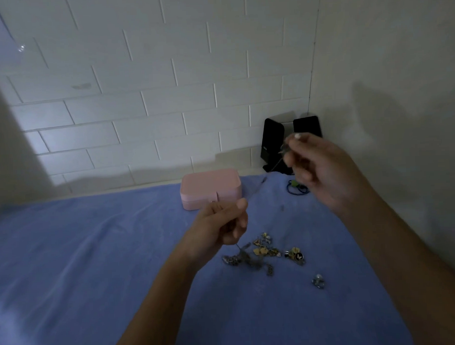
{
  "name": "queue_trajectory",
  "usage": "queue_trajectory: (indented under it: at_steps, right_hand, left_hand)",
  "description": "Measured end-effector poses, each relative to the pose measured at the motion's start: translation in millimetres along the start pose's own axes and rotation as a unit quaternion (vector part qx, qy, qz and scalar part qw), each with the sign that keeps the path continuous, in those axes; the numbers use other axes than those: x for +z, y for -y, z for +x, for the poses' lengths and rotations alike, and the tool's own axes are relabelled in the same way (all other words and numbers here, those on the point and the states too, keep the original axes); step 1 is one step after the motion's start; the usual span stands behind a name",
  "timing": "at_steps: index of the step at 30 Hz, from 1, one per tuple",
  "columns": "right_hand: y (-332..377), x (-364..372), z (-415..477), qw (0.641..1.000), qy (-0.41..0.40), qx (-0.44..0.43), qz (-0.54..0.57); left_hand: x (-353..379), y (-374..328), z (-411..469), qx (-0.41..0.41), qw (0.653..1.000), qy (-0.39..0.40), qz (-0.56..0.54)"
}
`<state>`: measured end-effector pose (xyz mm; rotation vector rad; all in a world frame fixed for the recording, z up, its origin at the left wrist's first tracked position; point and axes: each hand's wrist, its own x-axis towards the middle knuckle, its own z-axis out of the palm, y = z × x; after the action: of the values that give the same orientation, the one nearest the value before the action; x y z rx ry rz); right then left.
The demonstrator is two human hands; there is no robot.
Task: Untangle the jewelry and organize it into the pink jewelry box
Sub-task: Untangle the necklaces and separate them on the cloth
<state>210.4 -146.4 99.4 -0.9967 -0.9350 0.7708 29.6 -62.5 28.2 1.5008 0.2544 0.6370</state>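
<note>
my left hand [220, 224] pinches a thin chain [263, 181] at mid-frame, and my right hand [321, 169], higher right, pinches its far end. the chain's tail hangs into the jewelry pile [265, 252] below. pulling harder could tighten a knot or drag pieces along. the pink jewelry box [210, 189] sits closed behind.

The blurred right hand [321, 169] hides part of the black stand [273, 142], and its pinched chain [263, 181] is faint.
</note>
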Motion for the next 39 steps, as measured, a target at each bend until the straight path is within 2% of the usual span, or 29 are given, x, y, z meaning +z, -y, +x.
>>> queue_trajectory:
  at_steps: [3, 6, 11, 14, 17, 19, 22, 26, 29, 34, 36, 39]
  right_hand:
    - [18.6, -8.9, -2.7, 0.998, -0.023, -0.067, -0.002]
    - [32.3, -15.5, -6.9, 0.996, -0.03, -0.08, 0.016]
    - [39.8, -21.7, -12.3, 0.998, -0.027, -0.063, -0.007]
    - [40.8, -23.0, -13.5, 0.995, -0.034, -0.073, -0.05]
    - [39.4, -22.5, -14.0, 0.991, -0.042, -0.07, -0.105]
    - [40.8, -22.4, -15.4, 0.99, -0.029, -0.051, -0.13]
    - [45.7, -24.0, -19.0, 0.979, 0.034, 0.01, -0.201]
    - [41.8, -28.5, -19.4, 0.933, 0.153, 0.117, -0.303]
    - [21.7, -31.4, -10.5, 0.915, 0.192, 0.183, -0.304]
    - [-50.9, -25.7, 6.3, 0.943, 0.112, 0.26, -0.177]
    - [-77.5, -21.6, 9.3, 0.956, 0.068, 0.243, -0.149]
    - [-99.0, -17.1, 14.8, 0.966, 0.039, 0.193, -0.166]
  left_hand:
    - [-10.8, 4.5, 0.0, -0.011, 0.995, 0.049, -0.081]
    - [-20.6, 5.1, -2.2, -0.005, 0.986, 0.086, -0.144]
    - [-24.1, 7.8, -3.5, -0.032, 0.996, -0.047, -0.064]
    - [-24.6, 5.7, -3.4, 0.007, 0.986, -0.109, -0.123]
    - [-20.7, -9.7, -9.7, 0.032, 0.97, -0.117, -0.212]
    - [-12.5, -23.7, -18.4, 0.015, 0.967, -0.094, -0.234]
    - [-1.9, -33.0, -33.7, -0.053, 0.98, -0.057, -0.182]
    - [-1.5, -21.9, -54.2, -0.163, 0.97, -0.02, -0.179]
    - [-5.1, -7.2, -61.5, -0.224, 0.952, -0.073, -0.194]
    - [-18.7, 17.4, -51.5, -0.279, 0.938, -0.153, -0.139]
    - [-23.6, 21.8, -44.6, -0.274, 0.94, -0.179, -0.097]
    - [-27.4, 25.0, -36.8, -0.25, 0.944, -0.215, -0.021]
